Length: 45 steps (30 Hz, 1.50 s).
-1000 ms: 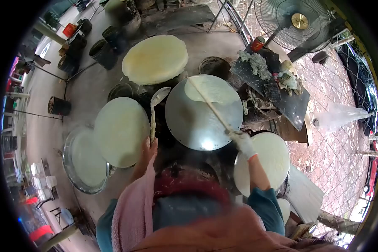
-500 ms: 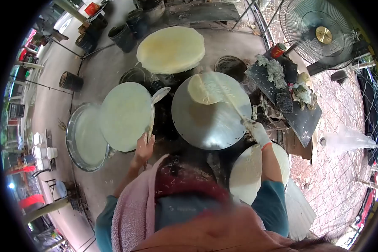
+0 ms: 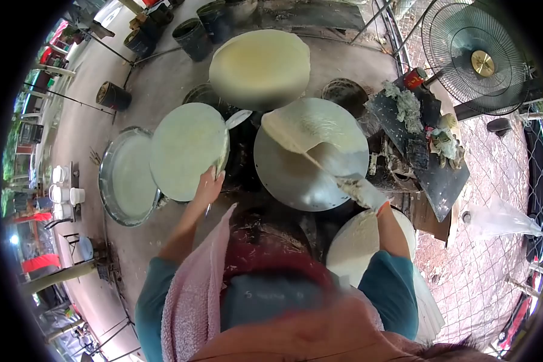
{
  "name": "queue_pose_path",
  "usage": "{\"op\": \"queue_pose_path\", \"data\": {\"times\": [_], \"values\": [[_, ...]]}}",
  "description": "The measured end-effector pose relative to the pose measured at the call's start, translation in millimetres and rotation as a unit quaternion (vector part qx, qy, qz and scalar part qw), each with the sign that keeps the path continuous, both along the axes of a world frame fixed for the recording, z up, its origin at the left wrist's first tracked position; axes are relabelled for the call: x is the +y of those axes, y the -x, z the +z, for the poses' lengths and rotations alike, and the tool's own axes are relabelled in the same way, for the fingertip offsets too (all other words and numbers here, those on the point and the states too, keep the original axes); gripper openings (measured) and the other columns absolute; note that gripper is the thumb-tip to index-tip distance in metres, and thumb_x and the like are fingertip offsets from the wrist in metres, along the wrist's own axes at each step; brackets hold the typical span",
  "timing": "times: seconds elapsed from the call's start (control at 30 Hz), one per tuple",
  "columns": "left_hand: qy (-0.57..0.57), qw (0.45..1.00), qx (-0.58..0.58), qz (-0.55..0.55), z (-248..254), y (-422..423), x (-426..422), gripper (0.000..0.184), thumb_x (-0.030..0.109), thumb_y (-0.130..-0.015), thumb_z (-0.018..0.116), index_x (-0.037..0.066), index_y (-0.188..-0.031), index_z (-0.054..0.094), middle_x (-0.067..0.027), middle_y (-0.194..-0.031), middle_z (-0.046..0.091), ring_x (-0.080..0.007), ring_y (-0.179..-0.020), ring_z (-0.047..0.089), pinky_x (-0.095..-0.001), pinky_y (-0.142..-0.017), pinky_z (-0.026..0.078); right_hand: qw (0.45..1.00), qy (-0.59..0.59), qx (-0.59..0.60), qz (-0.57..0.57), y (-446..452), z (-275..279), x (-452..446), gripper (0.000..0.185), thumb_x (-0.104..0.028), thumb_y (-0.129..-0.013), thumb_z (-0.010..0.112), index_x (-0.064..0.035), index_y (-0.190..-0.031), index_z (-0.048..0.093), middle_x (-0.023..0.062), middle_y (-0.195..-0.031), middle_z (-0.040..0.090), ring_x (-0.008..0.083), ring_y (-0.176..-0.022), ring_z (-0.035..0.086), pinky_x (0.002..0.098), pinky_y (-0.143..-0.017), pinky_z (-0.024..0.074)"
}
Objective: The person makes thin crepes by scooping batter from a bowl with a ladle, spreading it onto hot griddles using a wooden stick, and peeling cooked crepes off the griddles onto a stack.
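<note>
My left hand (image 3: 209, 184) is closed around the handle of a ladle (image 3: 238, 119), beside a round pale sheet (image 3: 188, 151). A gloved right hand, mine, (image 3: 368, 194) grips a thin stick (image 3: 312, 160) that reaches over the round metal griddle (image 3: 283, 187). On the griddle's far part lies a thin, wrinkled, translucent sheet (image 3: 314, 120), with the stick along its near edge. Whether the stick is under the sheet or on it, I cannot tell.
A stack of yellowish round sheets (image 3: 259, 66) stands beyond the griddle. At left is a metal basin (image 3: 105, 181) of pale liquid. Another pale round (image 3: 350, 244) lies beneath my right forearm. A fan (image 3: 482, 63) and a dark board with debris (image 3: 431, 181) are at right.
The thin sheet on the griddle has gone from a smooth small patch to a wider, wrinkled shape. The stick has swung lower over the griddle. The whole view has shifted.
</note>
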State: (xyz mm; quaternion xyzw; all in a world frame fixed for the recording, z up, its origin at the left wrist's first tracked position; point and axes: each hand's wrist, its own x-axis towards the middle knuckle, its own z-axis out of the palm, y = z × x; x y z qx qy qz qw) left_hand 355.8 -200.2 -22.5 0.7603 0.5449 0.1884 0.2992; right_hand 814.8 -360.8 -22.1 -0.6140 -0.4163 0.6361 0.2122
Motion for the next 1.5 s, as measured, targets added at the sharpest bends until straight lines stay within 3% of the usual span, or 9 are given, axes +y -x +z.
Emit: {"op": "queue_pose_path", "data": {"times": [0.1,0.17,0.47,0.57,0.67,0.77,1.03,1.23,1.5], "values": [[0.023,0.996,0.068,-0.045,-2.9,-24.5,24.8,0.026,0.021,-0.09,0.056,-0.005,-0.092,0.05,-0.0279,-0.079,0.059,-0.0457,-0.075,0.059,-0.0494,-0.065,0.046,0.972,0.117,0.144,-0.145,-34.3,-64.7,-33.6,0.029,-0.021,-0.089,0.065,-0.008,-0.115,0.066,-0.0075,-0.077,0.057,0.001,-0.053,0.041,0.0193,-0.044,0.0305],[0.019,0.99,0.121,-0.075,-5.1,-40.1,36.9,0.025,0.021,-0.091,0.054,-0.003,-0.092,0.05,-0.0268,-0.08,0.06,-0.0449,-0.075,0.059,-0.0504,-0.066,0.047,0.97,-0.049,0.102,-0.216,-37.6,-69.5,-29.7,0.03,-0.02,-0.087,0.067,-0.0068,-0.115,0.066,-0.007,-0.081,0.059,0.0009,-0.055,0.043,0.019,-0.045,0.0322],[0.016,0.944,0.279,-0.177,12.0,-11.9,-0.9,0.022,0.017,-0.093,0.043,-0.003,-0.099,0.05,-0.0239,-0.08,0.062,-0.043,-0.073,0.061,-0.0511,-0.063,0.048,0.99,0.068,0.11,-0.051,3.4,-40.0,-9.9,0.04,-0.023,-0.089,0.066,-0.009,-0.126,0.059,-0.0102,-0.072,0.054,0.0014,-0.048,0.037,0.0183,-0.041,0.0259],[0.027,0.926,0.301,-0.228,21.8,17.7,-38.8,0.024,0.017,-0.093,0.042,-0.005,-0.101,0.049,-0.0225,-0.076,0.063,-0.0435,-0.069,0.061,-0.0509,-0.06,0.049,0.988,0.104,0.088,-0.074,21.0,-36.9,-58.8,0.038,-0.015,-0.088,0.066,-0.0009,-0.123,0.058,-0.0018,-0.086,0.061,0.0046,-0.074,0.055,0.0184,-0.063,0.0449],[0.072,0.934,0.222,-0.269,17.9,33.9,-71.4,0.028,0.019,-0.094,0.042,-0.007,-0.1,0.048,-0.0227,-0.07,0.062,-0.0434,-0.068,0.061,-0.0511,-0.058,0.048,0.981,-0.04,0.1,-0.159,43.8,-47.1,-126.1,0.046,-0.011,-0.083,0.071,0.0006,-0.125,0.055,0.0,-0.1,0.062,0.006,-0.088,0.057,0.0187,-0.076,0.0461],[0.188,0.932,0.146,-0.272,16.7,27.8,-69.0,0.029,0.026,-0.093,0.05,-0.003,-0.096,0.048,-0.0224,-0.068,0.059,-0.0426,-0.065,0.059,-0.0515,-0.056,0.044,0.869,0.068,0.293,-0.392,118.9,-45.4,-166.6,0.033,-0.016,-0.086,0.068,-0.004,-0.115,0.06,-0.0022,-0.075,0.056,0.0077,-0.062,0.054,0.0242,-0.048,0.0445],[-0.204,0.933,-0.128,-0.267,13.4,80.7,-5.2,0.024,0.016,-0.091,0.06,-0.005,-0.098,0.053,-0.0217,-0.067,0.057,-0.0377,-0.061,0.06,-0.0399,-0.053,0.046,0.783,0.042,0.378,-0.493,322.4,-31.1,40.2,0.016,-0.031,-0.093,0.054,-0.0162,-0.092,0.06,-0.0053,-0.055,0.044,0.008,-0.038,0.035,0.0228,-0.035,0.0278],[-0.177,0.944,-0.189,-0.203,-61.6,146.1,19.2,0.039,0.011,-0.087,0.067,-0.005,-0.116,0.047,-0.021,-0.102,0.058,-0.0298,-0.083,0.062,-0.0354,-0.071,0.052,0.803,-0.068,-0.12,-0.579,383.1,-160.5,88.8,0.041,-0.042,-0.091,0.056,-0.006,-0.109,0.064,0.0074,-0.08,0.066,0.0172,-0.072,0.061,0.0304,-0.064,0.0466],[-0.144,0.961,-0.151,-0.184,-61.2,162.2,3.2,0.031,0.008,-0.085,0.069,-0.003,-0.11,0.055,-0.0182,-0.105,0.057,-0.0284,-0.087,0.061,-0.0333,-0.074,0.051,0.772,-0.046,-0.077,-0.63,353.3,-104.3,4.5,0.04,-0.038,-0.094,0.053,0.0007,-0.101,0.061,0.004,-0.067,0.058,0.0171,-0.062,0.056,0.0322,-0.059,0.0454]]}}
